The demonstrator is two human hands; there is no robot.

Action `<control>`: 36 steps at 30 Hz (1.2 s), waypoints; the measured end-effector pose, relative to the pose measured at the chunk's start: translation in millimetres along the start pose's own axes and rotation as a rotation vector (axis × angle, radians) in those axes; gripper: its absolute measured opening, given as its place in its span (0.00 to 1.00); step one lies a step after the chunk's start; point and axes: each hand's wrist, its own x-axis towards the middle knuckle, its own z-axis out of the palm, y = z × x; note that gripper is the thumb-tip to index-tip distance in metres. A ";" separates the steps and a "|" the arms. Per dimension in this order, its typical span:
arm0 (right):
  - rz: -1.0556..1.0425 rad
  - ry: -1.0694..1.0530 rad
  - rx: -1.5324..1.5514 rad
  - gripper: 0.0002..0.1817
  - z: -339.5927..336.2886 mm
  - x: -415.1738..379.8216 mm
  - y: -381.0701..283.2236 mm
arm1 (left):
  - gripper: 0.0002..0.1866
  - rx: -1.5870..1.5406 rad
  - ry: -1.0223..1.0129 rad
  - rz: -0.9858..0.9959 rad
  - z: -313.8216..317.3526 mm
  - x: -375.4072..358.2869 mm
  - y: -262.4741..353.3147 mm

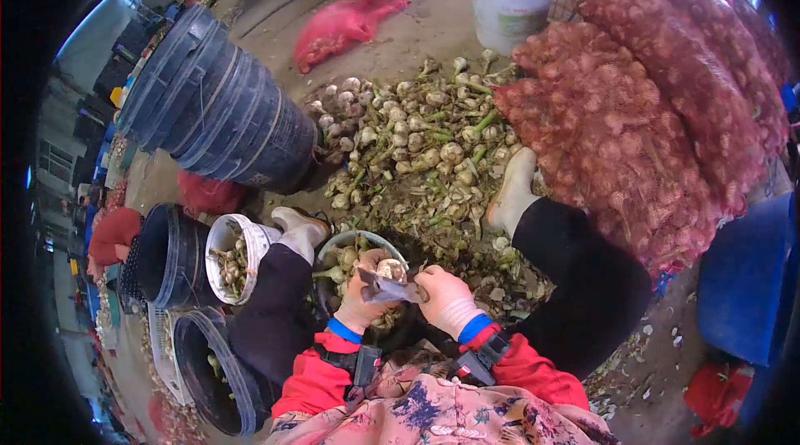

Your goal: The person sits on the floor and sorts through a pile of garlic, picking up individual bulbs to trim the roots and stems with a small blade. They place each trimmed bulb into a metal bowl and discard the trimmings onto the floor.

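Observation:
My left hand [360, 299] is closed round a pale garlic bulb [391, 269], held over a bucket [337, 242] between my legs. In my right hand [446, 297] is a knife, gripped at its handle end. Its broad grey blade [385, 289] lies across the near side of the bulb, reaching over to my left fingers. Garlic with stems [337, 266] fills the bucket under both hands. Beyond it, a heap of loose garlic bulbs [425, 137] with green stems covers the floor.
Red mesh sacks [612, 145] full of garlic stand at right. A tall stack of dark buckets [225, 103] rises at left. Beside my left leg are a white bucket [215, 266] with trimmings and black buckets [200, 362]. A blue tub [742, 287] stands far right; another person [115, 237] is far left.

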 end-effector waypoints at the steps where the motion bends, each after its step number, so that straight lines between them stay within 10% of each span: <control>1: -0.001 0.000 0.000 0.12 -0.8 -0.2 -2.9 | 0.35 0.207 0.021 0.036 0.4 -0.8 2.1; 6: 0.018 -0.074 -0.115 0.12 3.9 0.1 -3.0 | 0.28 0.398 0.005 0.057 -2.4 -5.3 -16.6; 12: -0.047 -0.020 -0.108 0.10 15.6 0.7 9.3 | 0.33 -0.327 0.040 -0.218 11.4 -17.3 -6.7; 15: -0.012 -0.021 -0.080 0.10 20.3 -0.4 17.8 | 0.38 -0.078 0.003 0.138 9.3 -22.8 -25.6; 19: 0.010 -0.030 -0.022 0.13 30.7 3.5 38.1 | 0.44 -0.087 0.095 0.007 19.7 -25.6 -17.8; 25: 0.621 0.068 0.291 0.16 15.3 26.7 87.4 | 0.39 -0.047 0.254 0.077 -7.7 -15.0 39.4; 28: 0.408 0.264 0.332 0.16 20.1 30.3 65.6 | 0.43 0.076 0.241 0.120 -34.6 0.9 23.8; 36: -0.139 0.322 0.302 0.14 11.5 15.9 3.0 | 0.28 -1.077 0.247 -0.129 -6.5 -1.3 13.3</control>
